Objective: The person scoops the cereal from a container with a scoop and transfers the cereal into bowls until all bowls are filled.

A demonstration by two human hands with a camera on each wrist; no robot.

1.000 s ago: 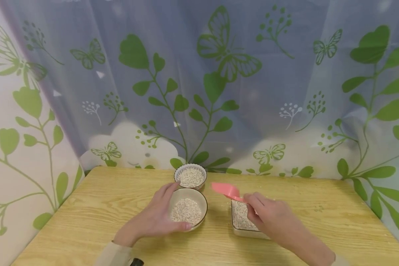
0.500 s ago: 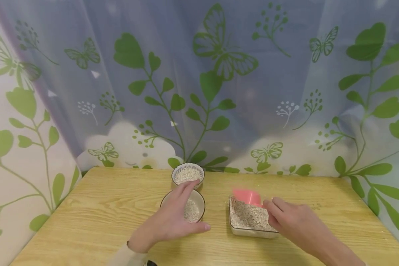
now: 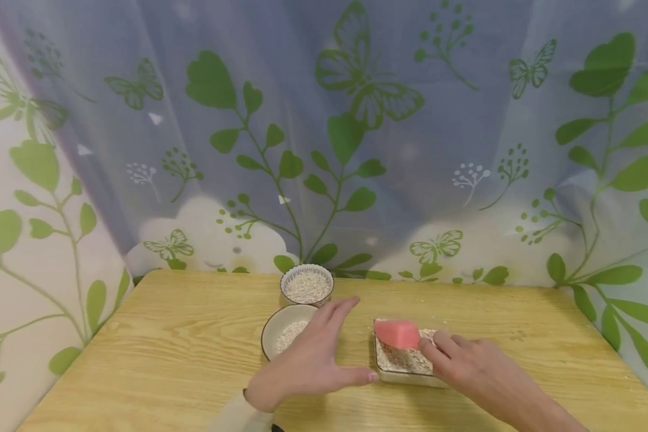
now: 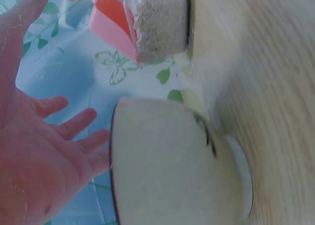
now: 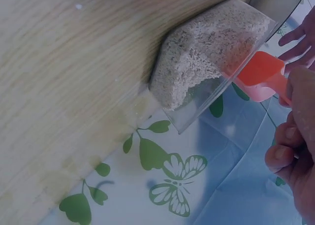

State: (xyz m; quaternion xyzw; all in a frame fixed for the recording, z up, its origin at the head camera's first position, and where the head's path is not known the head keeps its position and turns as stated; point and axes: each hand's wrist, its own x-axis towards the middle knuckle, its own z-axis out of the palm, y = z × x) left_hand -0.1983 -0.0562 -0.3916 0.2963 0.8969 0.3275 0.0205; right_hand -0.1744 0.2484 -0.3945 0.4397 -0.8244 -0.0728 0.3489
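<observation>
In the head view my right hand (image 3: pixel 464 363) pinches the handle of a pink scoop (image 3: pixel 398 334). The scoop's head is at the far left part of a rectangular container (image 3: pixel 410 379) filled with oat flakes (image 3: pixel 405 360). Clear walls of that container show in the right wrist view, with the scoop (image 5: pixel 258 75) at its rim. My left hand (image 3: pixel 315 360), fingers apart and thumb out, holds nothing. It hovers over the right side of a cream bowl (image 3: pixel 272 327), hiding part of the bowl and the oats in it. The left wrist view shows its palm (image 4: pixel 44 156) beside the bowl (image 4: pixel 167 161).
Behind the cream bowl stands a fluted white bowl (image 3: pixel 284 289) of oats. A few flakes lie on the wooden table (image 3: pixel 194 336) around the container. A curtain (image 3: pixel 410 150) printed with leaves and butterflies hangs along the table's back edge.
My left hand has let go of the cream bowl's side and moved right across it. The right hand has brought the scoop rightward and down into the container, where its head has now turned over.
</observation>
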